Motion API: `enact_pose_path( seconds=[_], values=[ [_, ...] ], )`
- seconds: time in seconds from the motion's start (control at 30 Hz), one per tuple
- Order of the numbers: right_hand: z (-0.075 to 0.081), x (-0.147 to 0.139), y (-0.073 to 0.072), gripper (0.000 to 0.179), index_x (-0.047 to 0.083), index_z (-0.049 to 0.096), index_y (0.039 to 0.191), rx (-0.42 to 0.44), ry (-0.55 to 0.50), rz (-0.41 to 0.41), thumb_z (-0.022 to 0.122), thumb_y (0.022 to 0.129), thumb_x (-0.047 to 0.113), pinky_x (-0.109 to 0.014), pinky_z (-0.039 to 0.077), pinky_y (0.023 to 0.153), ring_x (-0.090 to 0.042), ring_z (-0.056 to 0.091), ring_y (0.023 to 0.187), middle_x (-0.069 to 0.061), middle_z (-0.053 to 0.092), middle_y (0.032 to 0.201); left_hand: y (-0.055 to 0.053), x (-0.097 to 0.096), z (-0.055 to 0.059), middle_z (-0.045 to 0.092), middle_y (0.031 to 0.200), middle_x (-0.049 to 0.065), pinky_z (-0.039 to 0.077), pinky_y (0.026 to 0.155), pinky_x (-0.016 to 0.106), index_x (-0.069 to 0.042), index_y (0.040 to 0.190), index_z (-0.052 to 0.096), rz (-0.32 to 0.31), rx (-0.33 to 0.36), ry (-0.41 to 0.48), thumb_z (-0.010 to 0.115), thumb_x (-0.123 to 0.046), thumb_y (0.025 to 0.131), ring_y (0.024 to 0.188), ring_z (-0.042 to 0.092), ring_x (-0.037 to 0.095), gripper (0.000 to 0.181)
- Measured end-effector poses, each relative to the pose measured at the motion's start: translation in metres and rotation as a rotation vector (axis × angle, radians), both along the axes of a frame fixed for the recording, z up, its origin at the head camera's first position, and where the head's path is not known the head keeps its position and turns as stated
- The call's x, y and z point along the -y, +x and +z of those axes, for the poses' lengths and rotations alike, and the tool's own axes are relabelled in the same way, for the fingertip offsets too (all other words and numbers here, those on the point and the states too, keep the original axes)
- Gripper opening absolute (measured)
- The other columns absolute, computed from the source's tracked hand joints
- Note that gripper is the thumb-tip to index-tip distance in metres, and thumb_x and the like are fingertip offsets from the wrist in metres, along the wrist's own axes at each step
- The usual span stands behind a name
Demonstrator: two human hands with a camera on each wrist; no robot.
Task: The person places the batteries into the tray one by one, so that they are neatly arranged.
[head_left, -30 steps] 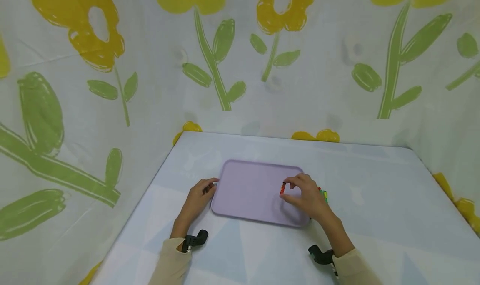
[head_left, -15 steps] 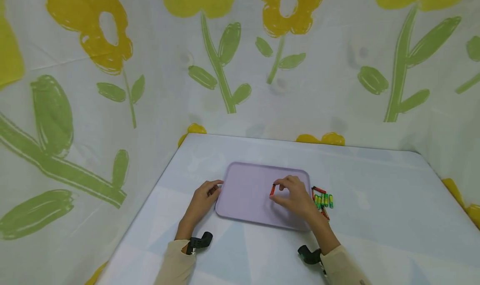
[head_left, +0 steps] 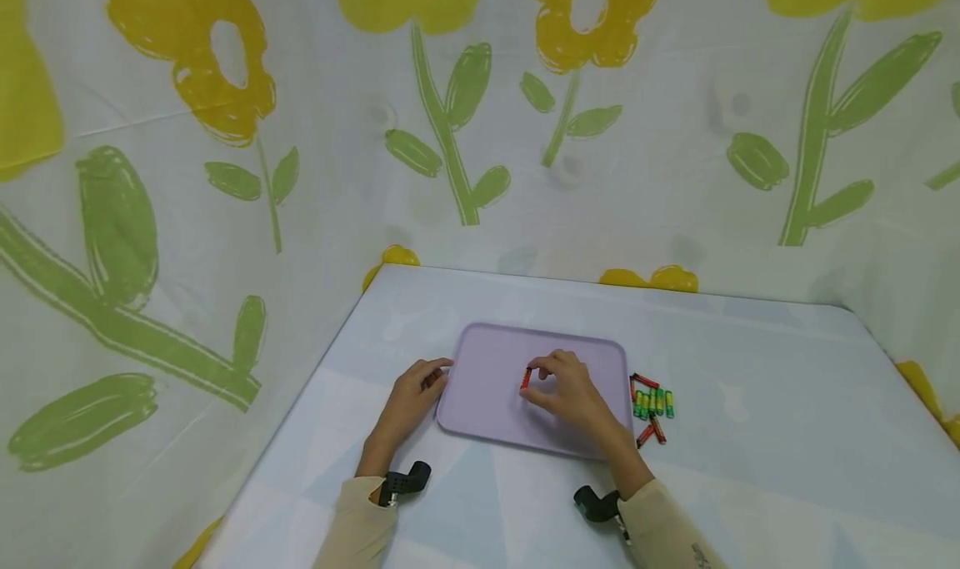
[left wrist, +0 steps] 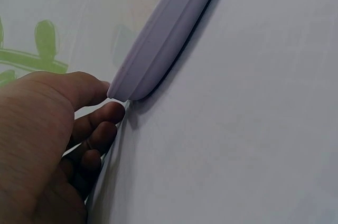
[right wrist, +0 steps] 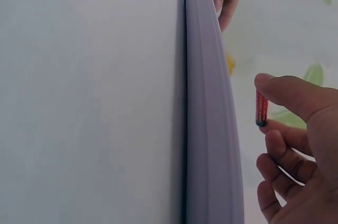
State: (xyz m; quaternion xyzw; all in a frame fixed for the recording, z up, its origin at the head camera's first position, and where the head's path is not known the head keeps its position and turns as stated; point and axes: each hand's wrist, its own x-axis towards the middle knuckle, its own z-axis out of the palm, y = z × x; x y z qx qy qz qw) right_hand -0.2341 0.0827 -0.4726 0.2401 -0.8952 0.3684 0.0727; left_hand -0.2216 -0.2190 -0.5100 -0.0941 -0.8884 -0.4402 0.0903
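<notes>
Over the lilac tray, my right hand pinches a small red battery between thumb and index finger. In the right wrist view the battery stands nearly upright between the two fingertips, its dark end on the index finger; the other fingers curl loosely. At the tray's left side, my left hand rests with its fingertips at the rim. From the left wrist view, the thumb tip meets the corner of the tray, and the other fingers bend loosely beside it.
Right of the tray, several green and yellow batteries stand or lie in a cluster, with red batteries around them. The pale table reaches back to a flower-printed curtain, which also runs along the left side.
My right hand has moved left over the tray with the red battery, uncovering the battery cluster at the right. My left hand stays at the tray's left rim. The head view has shifted slightly.
</notes>
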Motion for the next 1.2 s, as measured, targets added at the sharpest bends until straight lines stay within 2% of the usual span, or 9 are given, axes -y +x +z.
enact_pose_path(
  seconds=[0.37,0.5,0.73,1.03,1.2],
  values=[
    [-0.007,0.021,-0.004,0.036,0.011,0.071,0.111,0.034,-0.051,0.036,0.086,0.081,0.024,-0.045,0.034,0.089,-0.021,0.048,0.097,0.001,0.056,0.092,0.003,-0.003,0.005,0.059,0.098,-0.006,0.048,0.077,0.032,-0.019,0.131,0.066,0.0,0.043,0.006,0.063,-0.02,0.101,0.086,0.055,0.012,0.03],
    [-0.011,0.028,-0.006,0.035,0.011,0.071,0.11,0.038,-0.061,0.051,0.086,0.081,0.023,-0.044,0.034,0.088,-0.02,0.048,0.096,0.001,0.056,0.092,0.003,-0.003,0.004,0.059,0.097,-0.007,0.048,0.077,0.032,-0.02,0.131,0.066,0.01,0.042,-0.006,0.064,-0.019,0.1,0.086,0.055,0.011,0.031],
    [-0.015,0.042,-0.013,0.035,0.011,0.072,0.108,0.011,-0.052,0.073,0.087,0.08,0.024,-0.042,0.035,0.085,-0.019,0.047,0.092,0.005,0.054,0.09,0.002,-0.003,0.005,0.059,0.096,-0.006,0.047,0.076,0.031,-0.018,0.13,0.067,0.02,0.032,-0.018,0.063,-0.018,0.101,0.085,0.054,0.011,0.03],
    [-0.024,0.059,-0.018,0.035,0.009,0.072,0.107,-0.056,-0.061,0.06,0.087,0.079,0.024,-0.043,0.036,0.083,-0.018,0.049,0.09,0.005,0.054,0.088,0.002,-0.004,0.005,0.058,0.097,-0.007,0.047,0.076,0.031,-0.019,0.131,0.066,0.012,0.036,-0.033,0.062,-0.02,0.101,0.085,0.055,0.01,0.03],
    [-0.026,0.068,-0.02,0.037,0.009,0.072,0.11,-0.046,-0.058,0.064,0.086,0.08,0.026,-0.042,0.036,0.083,-0.018,0.048,0.089,0.005,0.054,0.09,0.002,-0.004,0.007,0.059,0.096,-0.006,0.047,0.075,0.032,-0.018,0.131,0.066,0.007,0.033,-0.025,0.063,-0.02,0.101,0.085,0.055,0.012,0.03]
  ],
)
